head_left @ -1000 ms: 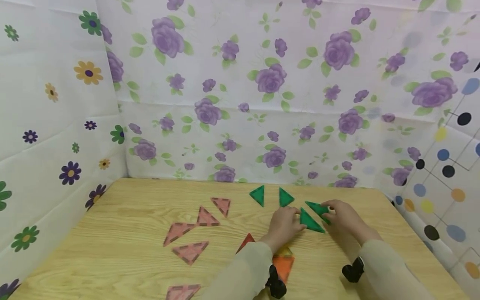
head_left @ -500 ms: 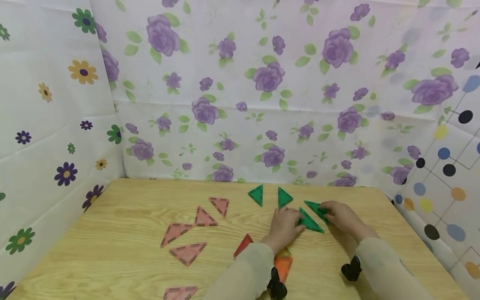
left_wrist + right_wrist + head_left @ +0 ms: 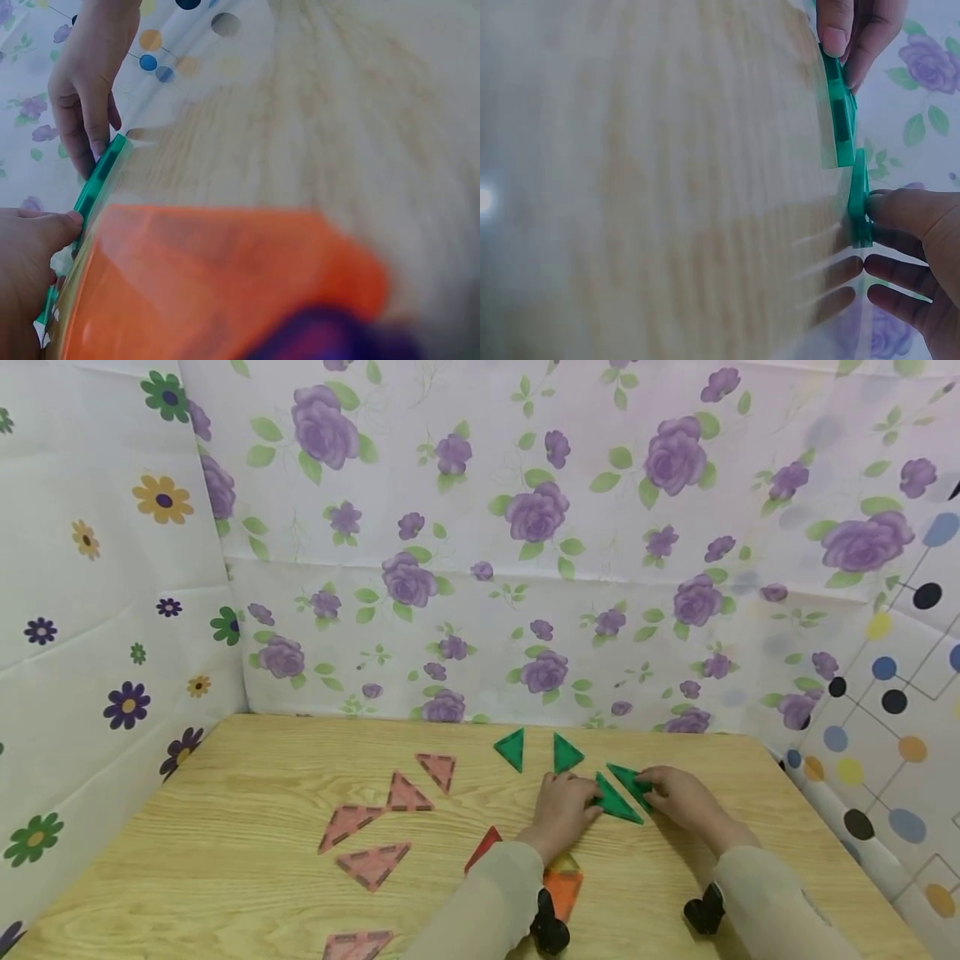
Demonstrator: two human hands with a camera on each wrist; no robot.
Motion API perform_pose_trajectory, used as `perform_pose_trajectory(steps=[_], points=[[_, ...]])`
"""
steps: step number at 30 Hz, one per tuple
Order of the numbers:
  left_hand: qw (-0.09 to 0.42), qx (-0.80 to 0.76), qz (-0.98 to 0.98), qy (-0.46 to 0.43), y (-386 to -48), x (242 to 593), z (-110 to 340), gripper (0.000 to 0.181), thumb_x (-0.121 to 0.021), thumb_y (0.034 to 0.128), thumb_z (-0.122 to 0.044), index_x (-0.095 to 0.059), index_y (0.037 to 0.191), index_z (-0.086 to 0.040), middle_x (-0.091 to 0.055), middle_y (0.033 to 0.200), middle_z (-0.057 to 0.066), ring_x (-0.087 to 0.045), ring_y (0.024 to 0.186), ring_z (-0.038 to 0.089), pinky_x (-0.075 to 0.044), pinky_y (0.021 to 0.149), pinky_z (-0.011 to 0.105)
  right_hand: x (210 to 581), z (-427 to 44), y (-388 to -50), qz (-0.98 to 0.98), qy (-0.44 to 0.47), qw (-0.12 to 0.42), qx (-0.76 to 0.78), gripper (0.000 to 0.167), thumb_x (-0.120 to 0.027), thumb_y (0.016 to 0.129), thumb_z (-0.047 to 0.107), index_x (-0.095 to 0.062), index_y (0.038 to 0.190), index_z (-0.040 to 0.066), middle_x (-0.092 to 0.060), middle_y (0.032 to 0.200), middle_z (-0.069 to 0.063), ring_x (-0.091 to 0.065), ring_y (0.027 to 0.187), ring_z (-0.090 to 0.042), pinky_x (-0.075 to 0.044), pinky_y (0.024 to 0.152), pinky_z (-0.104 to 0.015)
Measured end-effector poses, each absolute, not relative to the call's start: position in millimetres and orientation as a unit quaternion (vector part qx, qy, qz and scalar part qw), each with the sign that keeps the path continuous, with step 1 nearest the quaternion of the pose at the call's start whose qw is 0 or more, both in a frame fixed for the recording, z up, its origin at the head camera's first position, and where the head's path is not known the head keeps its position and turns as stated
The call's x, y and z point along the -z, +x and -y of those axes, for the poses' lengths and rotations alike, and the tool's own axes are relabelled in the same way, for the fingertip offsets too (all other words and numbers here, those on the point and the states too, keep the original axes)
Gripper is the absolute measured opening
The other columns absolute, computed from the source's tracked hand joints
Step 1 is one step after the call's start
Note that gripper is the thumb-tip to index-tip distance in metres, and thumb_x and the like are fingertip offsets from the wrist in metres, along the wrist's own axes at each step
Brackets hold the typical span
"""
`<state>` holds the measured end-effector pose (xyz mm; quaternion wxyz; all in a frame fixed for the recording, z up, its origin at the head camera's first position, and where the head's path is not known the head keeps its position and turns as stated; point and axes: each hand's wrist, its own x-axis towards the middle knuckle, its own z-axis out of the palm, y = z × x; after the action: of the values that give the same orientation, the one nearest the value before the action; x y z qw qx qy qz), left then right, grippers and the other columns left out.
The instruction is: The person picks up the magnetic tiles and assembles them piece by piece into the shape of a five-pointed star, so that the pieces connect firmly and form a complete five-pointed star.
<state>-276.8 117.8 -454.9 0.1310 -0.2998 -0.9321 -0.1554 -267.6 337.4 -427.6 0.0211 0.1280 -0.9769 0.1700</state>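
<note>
In the head view my left hand point(image 3: 562, 810) pinches a green triangular tile point(image 3: 621, 803) by its left side, thumb on the near edge. A second green triangular tile point(image 3: 626, 782) lies just beyond it, and my right hand point(image 3: 686, 797) grips that one between thumb and fingers. Their long edges run almost parallel, with a narrow gap of table between them. Seen from the right wrist, the right thumb presses on its tile point(image 3: 859, 202), and the left fingers hold the other tile point(image 3: 840, 112). Two more green triangles point(image 3: 512, 750) point(image 3: 568, 752) lie flat behind the left hand.
Several pink triangular tiles point(image 3: 373, 864) are spread over the left of the wooden table point(image 3: 225, 860). A red tile point(image 3: 482, 848), a yellowish tile point(image 3: 564, 863) and an orange tile point(image 3: 562, 893) lie partly hidden by the left arm. Patterned cloth point(image 3: 480, 568) hangs behind the table.
The head view has shifted slightly. The right fingers sit a little closer in on their tile; both hands and the two green tiles otherwise keep nearly the same places.
</note>
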Motion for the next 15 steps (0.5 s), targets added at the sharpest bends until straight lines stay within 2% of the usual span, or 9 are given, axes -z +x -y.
perform_pose_trajectory(steps=[9,15], points=[[0.115,0.160,0.931,-0.307,-278.1,450.7,-109.8,0.023,-0.065,0.0886,-0.042,-0.072,0.109,-0.033,-0.065,0.122,-0.017,-0.059,0.113,0.008,-0.042,0.092,0.028,431.6,-333.0,-258.2,0.978,0.131,0.031,-0.160,0.032,-0.066,0.090,0.014,-0.066,0.119,0.002,-0.060,0.125,-0.024,-0.056,0.114,-0.045,-0.047,0.093,-0.057],[0.118,0.169,0.929,-0.307,-277.0,449.4,-105.9,0.023,-0.067,0.0873,-0.042,-0.073,0.107,-0.031,-0.067,0.120,-0.016,-0.059,0.113,0.008,-0.041,0.092,0.027,432.8,-330.5,-250.9,0.977,0.127,0.035,-0.168,0.034,-0.067,0.089,0.017,-0.066,0.120,0.002,-0.061,0.121,-0.021,-0.059,0.109,-0.042,-0.049,0.089,-0.055]])
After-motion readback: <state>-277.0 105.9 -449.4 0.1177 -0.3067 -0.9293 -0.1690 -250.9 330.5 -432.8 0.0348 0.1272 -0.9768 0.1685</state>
